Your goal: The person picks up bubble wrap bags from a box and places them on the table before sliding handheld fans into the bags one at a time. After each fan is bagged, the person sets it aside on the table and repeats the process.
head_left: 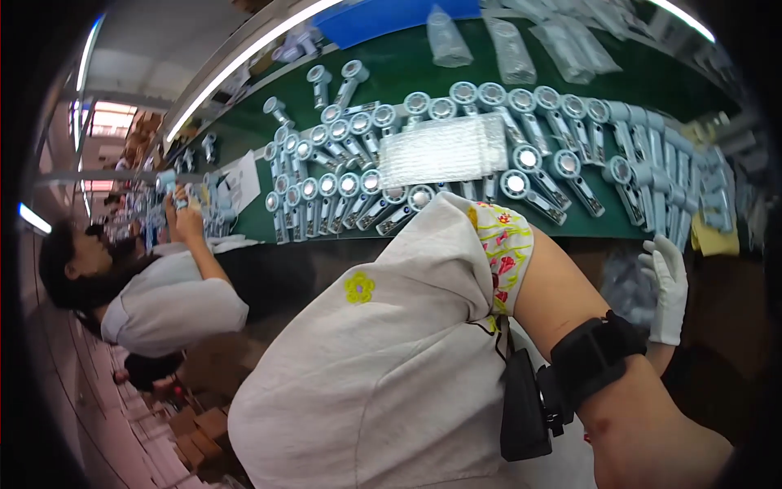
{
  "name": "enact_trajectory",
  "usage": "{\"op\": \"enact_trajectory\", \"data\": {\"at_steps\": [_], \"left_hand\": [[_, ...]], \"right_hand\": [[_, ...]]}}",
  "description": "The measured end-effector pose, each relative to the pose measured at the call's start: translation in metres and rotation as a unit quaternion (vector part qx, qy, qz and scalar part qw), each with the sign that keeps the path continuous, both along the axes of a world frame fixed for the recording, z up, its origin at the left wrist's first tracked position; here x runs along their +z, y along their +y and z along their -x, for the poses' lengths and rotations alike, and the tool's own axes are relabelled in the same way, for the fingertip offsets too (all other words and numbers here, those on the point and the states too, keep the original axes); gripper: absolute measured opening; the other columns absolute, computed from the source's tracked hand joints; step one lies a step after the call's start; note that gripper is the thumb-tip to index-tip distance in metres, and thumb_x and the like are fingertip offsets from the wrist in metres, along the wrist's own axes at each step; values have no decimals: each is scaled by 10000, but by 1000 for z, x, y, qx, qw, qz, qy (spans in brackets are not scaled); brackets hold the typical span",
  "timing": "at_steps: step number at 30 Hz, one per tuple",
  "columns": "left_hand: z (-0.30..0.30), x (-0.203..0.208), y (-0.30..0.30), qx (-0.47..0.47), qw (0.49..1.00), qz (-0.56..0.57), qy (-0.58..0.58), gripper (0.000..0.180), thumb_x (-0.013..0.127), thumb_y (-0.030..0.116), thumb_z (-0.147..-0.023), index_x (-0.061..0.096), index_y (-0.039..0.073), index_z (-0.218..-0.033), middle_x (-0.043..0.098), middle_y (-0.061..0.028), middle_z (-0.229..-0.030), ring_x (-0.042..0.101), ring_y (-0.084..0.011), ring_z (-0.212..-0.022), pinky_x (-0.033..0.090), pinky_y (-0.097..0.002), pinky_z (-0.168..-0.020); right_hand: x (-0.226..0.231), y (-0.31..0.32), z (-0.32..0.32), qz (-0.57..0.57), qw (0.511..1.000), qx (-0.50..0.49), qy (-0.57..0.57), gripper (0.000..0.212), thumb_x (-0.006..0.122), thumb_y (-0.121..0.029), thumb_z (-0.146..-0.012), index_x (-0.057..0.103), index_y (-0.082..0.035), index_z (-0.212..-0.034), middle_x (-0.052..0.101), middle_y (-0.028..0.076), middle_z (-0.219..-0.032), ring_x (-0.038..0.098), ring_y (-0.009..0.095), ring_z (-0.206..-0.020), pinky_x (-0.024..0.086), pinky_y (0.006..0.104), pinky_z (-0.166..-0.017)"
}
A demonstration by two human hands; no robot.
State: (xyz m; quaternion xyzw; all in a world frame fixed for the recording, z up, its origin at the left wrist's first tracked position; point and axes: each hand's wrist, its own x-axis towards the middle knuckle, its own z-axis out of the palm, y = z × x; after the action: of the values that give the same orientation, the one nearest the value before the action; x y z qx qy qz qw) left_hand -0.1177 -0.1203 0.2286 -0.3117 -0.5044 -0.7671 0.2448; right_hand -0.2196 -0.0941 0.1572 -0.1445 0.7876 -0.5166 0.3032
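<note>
My left arm, in a grey sleeve with a floral cuff, bends across the front of the view. A black strap [599, 359] with a black box on it circles the wrist. Close to the lens, the back of my left hand [664, 448] shows at the lower right; its fingers are out of the picture. My right hand [668, 289], in a white glove, hangs beyond it near the bench edge, fingers stretched and holding nothing visible. Beside it is a blurred, clear plastic bag [629, 285]. Light-blue handheld devices [570, 167] with round heads lie in rows on the green bench [391, 65].
A bubble-wrap sheet [444, 151] lies over some devices. Wrapped pieces [509, 50] and a blue bin [399, 18] are at the back; a yellow cloth or paper [715, 238] hangs at the right edge. To the left, a co-worker [175, 314] holds a light-blue device. Cardboard boxes [204, 432] stand below.
</note>
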Motion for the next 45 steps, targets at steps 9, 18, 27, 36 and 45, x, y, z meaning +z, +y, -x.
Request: {"op": "enact_trajectory", "data": {"at_steps": [9, 18, 27, 36, 45], "left_hand": [[-44, -30, 209, -296, 955, 11, -8, 335, 491, 283, -897, 593, -17, -1006, 562, -114, -892, 546, -223, -789, 435, -324, -692], [-69, -22, 103, -533, 844, -18, -46, 342, 508, 287, -885, 590, -17, -1020, 570, -116, -910, 551, -223, -809, 438, -320, -707], [-134, -32, 111, -680, 731, 14, -52, 353, 526, 292, -873, 586, -17, -1034, 578, -117, -927, 556, -223, -828, 442, -316, -722], [-219, -27, 137, -782, 621, 21, -45, 366, 544, 296, -862, 582, -17, -1048, 587, -119, -945, 562, -223, -848, 445, -312, -736], [-231, -25, 221, -809, 585, 48, -38, 382, 562, 301, -850, 578, -17, -1062, 595, -121, -962, 567, -223, -867, 449, -308, -751]], "right_hand": [[39, 108, -92, -7, 971, -234, 56, 359, 463, -195, -927, 452, -31, -1247, 544, 101, -1110, 539, 159, -965, 434, 276, -835], [3, 116, -220, 56, 835, -545, -42, 339, 421, -168, -934, 456, 20, -1214, 545, 146, -1098, 536, 185, -960, 422, 292, -865], [-5, 104, -301, 65, 719, -692, -21, 385, 433, -225, -936, 438, 19, -1235, 547, 139, -1089, 539, 180, -965, 426, 294, -858], [-19, 132, -386, 78, 666, -742, -16, 371, 434, -240, -936, 465, 5, -1213, 555, 134, -1073, 548, 182, -944, 419, 282, -857], [-55, 223, -434, 94, 642, -759, -44, 366, 446, -245, -932, 472, -3, -1206, 551, 126, -1079, 543, 183, -949, 415, 280, -854]]}}
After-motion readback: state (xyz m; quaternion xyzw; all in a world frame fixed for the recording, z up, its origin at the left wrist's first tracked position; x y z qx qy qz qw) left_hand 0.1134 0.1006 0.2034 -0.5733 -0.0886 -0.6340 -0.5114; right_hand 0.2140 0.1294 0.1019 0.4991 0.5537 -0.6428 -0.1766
